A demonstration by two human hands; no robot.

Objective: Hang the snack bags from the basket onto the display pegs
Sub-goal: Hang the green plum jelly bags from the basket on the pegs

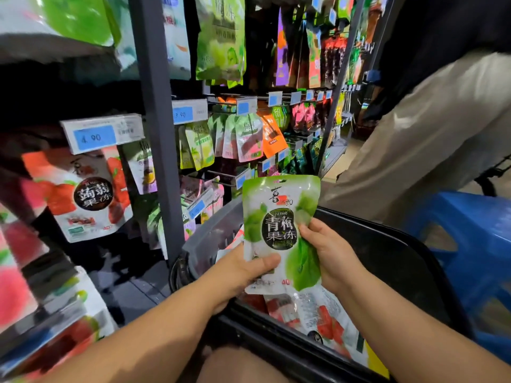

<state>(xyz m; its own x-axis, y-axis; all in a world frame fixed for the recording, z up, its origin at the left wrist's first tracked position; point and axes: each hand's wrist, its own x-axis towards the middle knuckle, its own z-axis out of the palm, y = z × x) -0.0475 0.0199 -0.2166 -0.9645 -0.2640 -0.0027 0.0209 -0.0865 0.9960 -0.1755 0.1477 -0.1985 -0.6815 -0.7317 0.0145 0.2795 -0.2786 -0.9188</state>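
Holding a green bag [280, 230] upright over the basket [392, 236], both hands grip its lower half. The left hand [243, 269] wraps the lower left corner, thumb laid across the front and fingers hidden behind. The right hand [331, 252] clasps the right edge, thumb on the front and the other fingers curled behind. The bag is off the pegs, in front of the rack [160, 134]. A peg [221, 174] juts out just left of its top. Red bags [326, 322] lie in the basket beneath it. On the rack a red pack [83, 197] hangs under a blue price tag [94, 137]. To the right, a person in beige trousers [428, 139] stands near a blue stool [475, 239].
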